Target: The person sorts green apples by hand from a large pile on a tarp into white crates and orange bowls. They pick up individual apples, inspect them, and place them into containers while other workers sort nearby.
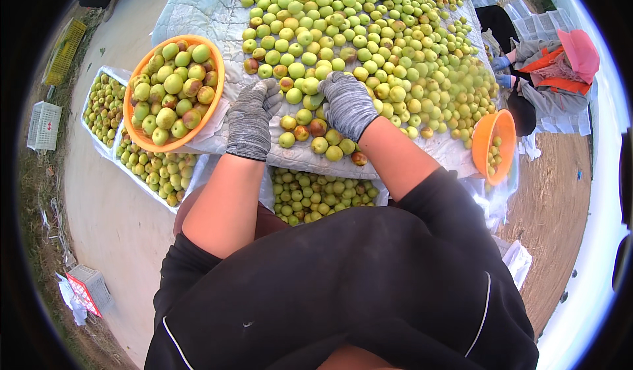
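Both my hands wear grey knit gloves and reach over a quilted cloth [207,4] spread with green jujubes [296,69], some patched reddish brown. My left hand [253,115] rests at the near left edge of the fruit, fingers curled; whether anything is inside them is hidden. Beside a green leaf [314,100] and several jujubes is my right hand [347,104]. Its fingers bend down among the fruit, and their grip is out of sight. A small group of jujubes [319,145] lies between my wrists. Left of my left hand, an orange plastic basket [220,81] is heaped with jujubes.
Below the cloth's near edge sits a container of jujubes [321,194]. Lined crates [116,155] of fruit stand at left. Another orange basket [478,147] tilts at the right corner. A person in a pink hat [577,56] works on the right side. Empty-looking crates [44,125] line the path.
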A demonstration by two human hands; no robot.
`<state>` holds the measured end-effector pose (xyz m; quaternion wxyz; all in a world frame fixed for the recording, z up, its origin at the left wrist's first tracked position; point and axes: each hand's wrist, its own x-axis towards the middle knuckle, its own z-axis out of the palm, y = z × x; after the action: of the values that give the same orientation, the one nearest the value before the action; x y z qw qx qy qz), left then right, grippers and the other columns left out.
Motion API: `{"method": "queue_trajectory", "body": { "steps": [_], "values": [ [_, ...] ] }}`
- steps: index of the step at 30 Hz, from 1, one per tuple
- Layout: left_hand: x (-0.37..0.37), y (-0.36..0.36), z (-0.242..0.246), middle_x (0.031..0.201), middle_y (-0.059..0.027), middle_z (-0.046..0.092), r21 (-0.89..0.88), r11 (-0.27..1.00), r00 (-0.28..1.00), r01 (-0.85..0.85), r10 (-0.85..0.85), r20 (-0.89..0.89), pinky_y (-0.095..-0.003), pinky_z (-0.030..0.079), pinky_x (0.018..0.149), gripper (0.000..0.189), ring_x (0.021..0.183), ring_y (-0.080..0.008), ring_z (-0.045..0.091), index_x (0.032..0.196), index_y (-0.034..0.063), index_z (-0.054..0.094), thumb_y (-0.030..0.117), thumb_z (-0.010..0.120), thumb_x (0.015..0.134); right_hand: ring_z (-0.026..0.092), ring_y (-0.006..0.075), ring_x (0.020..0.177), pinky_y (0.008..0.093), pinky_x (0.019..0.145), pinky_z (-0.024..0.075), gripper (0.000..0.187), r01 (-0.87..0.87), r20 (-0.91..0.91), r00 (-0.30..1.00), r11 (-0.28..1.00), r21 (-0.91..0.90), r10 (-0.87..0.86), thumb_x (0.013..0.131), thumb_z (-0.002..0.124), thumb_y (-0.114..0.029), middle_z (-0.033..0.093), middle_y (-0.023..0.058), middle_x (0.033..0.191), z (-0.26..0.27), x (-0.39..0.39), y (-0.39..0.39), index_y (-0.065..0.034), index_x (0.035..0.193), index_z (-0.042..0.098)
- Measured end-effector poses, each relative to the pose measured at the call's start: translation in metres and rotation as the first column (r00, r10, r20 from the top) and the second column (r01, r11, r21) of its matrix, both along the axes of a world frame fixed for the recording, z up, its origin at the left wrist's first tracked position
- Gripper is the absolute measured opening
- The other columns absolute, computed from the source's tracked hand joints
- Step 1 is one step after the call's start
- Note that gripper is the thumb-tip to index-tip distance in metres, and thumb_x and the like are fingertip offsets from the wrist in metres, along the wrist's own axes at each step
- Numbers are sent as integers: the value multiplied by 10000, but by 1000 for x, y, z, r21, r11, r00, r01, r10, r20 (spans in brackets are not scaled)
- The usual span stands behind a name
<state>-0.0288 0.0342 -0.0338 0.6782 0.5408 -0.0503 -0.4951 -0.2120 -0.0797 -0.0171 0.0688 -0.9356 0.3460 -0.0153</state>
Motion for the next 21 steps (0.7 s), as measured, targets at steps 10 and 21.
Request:
{"method": "queue_trajectory", "body": {
  "steps": [10,21],
  "values": [
    [7,10,0,1192,-166,677,-27,997,988,68,-71,-135,-385,575,939,377,1038,-265,697,1233,-39,614,274,576,1027,646,291,948,405,865,529,97,259,-164,958,953,156,-233,906,694,-129,665,106,947,79,-197,-28,-86,991,678],
    [-4,4,-3,1094,-147,717,17,993,971,118,-111,-211,-361,597,888,348,973,-251,714,1200,-27,642,250,626,989,722,252,996,356,928,555,344,337,7,934,889,310,-356,936,720,-239,759,145,1094,31,-58,-79,-135,1264,716]
  ]
}}
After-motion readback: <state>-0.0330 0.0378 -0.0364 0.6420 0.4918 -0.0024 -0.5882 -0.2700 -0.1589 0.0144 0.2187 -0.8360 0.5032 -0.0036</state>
